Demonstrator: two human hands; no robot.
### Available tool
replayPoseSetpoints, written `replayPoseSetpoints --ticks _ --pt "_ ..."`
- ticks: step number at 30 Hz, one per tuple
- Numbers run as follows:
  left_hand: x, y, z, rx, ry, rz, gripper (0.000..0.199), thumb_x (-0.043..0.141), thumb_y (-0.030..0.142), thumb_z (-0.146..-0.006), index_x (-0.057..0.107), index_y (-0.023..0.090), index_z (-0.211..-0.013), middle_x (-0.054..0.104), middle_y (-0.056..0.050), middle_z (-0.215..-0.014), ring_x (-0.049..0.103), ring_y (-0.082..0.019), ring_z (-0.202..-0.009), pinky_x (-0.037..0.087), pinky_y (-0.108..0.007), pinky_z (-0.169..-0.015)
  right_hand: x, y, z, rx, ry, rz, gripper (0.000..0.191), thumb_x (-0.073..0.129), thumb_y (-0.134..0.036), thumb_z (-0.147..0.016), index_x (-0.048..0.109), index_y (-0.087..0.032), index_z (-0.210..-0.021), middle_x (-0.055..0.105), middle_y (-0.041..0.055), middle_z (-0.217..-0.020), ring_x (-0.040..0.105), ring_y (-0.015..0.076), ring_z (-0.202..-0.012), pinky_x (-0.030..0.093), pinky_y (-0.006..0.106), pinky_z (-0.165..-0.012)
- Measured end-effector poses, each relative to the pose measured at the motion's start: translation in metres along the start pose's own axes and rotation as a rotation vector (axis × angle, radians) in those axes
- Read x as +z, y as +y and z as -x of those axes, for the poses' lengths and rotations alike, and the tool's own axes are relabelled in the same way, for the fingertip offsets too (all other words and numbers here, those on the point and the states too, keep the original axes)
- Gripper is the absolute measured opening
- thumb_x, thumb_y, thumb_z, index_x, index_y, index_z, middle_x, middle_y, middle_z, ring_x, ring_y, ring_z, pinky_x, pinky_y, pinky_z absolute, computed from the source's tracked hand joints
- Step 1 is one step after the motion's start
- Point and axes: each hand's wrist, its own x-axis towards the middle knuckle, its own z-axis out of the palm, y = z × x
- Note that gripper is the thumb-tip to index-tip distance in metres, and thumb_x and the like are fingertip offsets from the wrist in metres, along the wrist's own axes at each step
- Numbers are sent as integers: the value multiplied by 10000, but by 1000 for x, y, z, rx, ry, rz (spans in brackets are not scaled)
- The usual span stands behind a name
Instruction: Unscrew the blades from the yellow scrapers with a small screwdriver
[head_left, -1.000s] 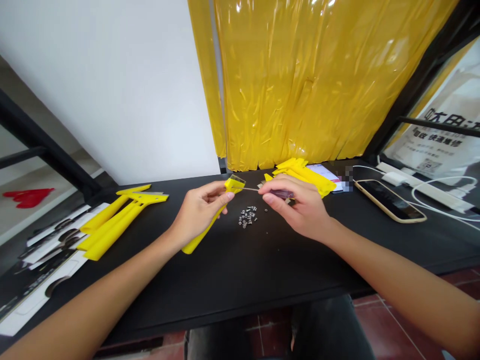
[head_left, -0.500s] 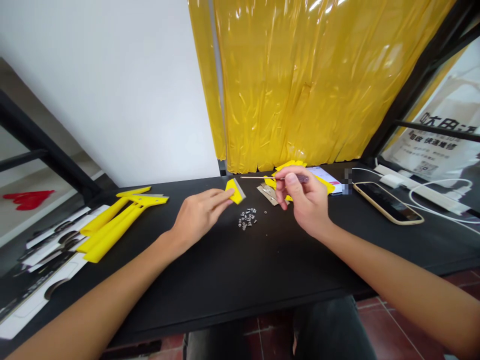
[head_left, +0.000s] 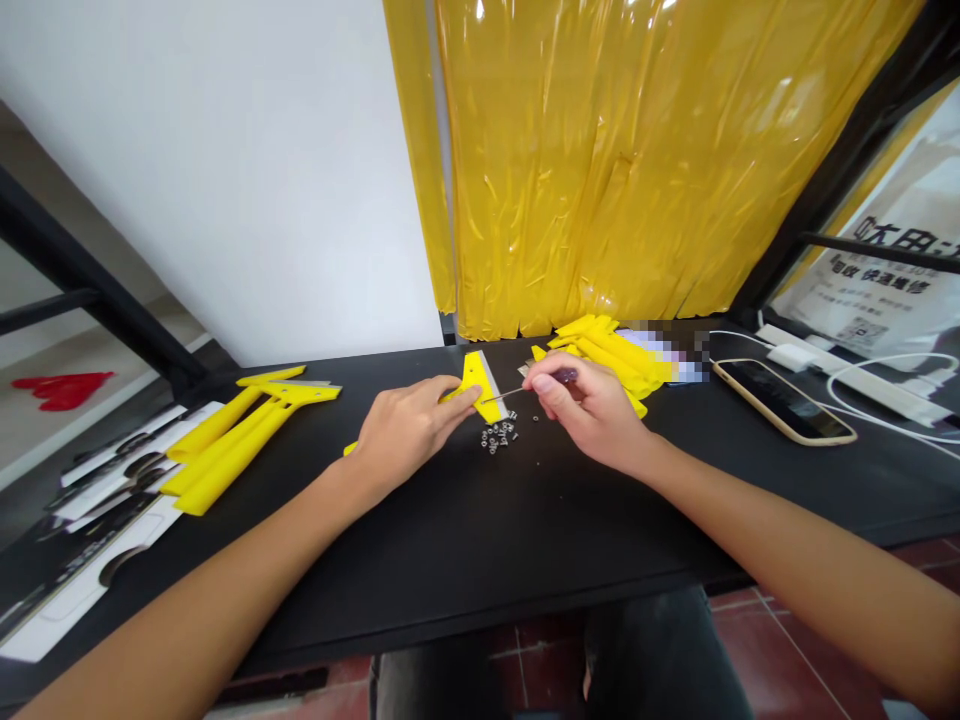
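My left hand grips a yellow plastic scraper, whose metal-edged head stands up beyond my fingers while its handle runs beneath my palm. My right hand pinches a small screwdriver with a dark purple handle, and its thin shaft reaches left to the scraper's head. Just below the tip lies a small heap of metal screws on the tabletop, close to both hands.
The black table holds stacked yellow scrapers at the back and more yellow scrapers at the left, beside white-and-black packaging cards. A phone and power strip with white cables lie at the right.
My right hand has moved left and lowered the screwdriver, bringing its tip to the scraper's head. My left hand has shifted the scraper, now gripped with its head upright.
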Motion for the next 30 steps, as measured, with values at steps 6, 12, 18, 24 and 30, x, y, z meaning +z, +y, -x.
replayPoseSetpoints --ticks 6,12,18,24,30 --pt "5 -1 2 34 -43 -17 256 541 359 -1017 724 295 -1185 749 -57 -1122 707 -173 -849 476 -242 -627 0 -2 -2 -65 -106 82 145 536 -278 -1019 621 -194 -937 630 11 -835 563 124 -719 436 268 -659" --pt "9 -1 4 78 -58 -41 254 546 303 -1012 711 299 -1205 738 -72 -1132 695 -177 -863 495 -248 -651 1 -4 -1 -182 -219 170 101 537 -272 -1015 594 -205 -966 642 21 -844 575 153 -757 452 292 -704" --pt "7 3 3 69 -90 -39 265 518 287 -1021 715 286 -1198 734 -75 -1120 694 -172 -861 498 -235 -630 2 -8 1 -228 -274 270 141 516 -305 -1027 597 -206 -969 635 30 -856 561 156 -748 440 290 -664" --pt "4 1 2 1 -63 -36 266 510 342 -1030 719 305 -1191 736 -68 -1116 682 -157 -818 462 -224 -595 0 -9 1 -255 -52 113 61 555 -229 -1004 599 -213 -965 587 5 -782 545 143 -713 446 292 -667" --pt "3 3 1 12 -91 -9 258 512 328 -1029 720 301 -1180 731 -65 -1087 667 -151 -796 459 -228 -603 3 -5 1 -213 -97 101 60 552 -222 -1005 604 -211 -979 613 8 -810 561 141 -735 459 297 -690"
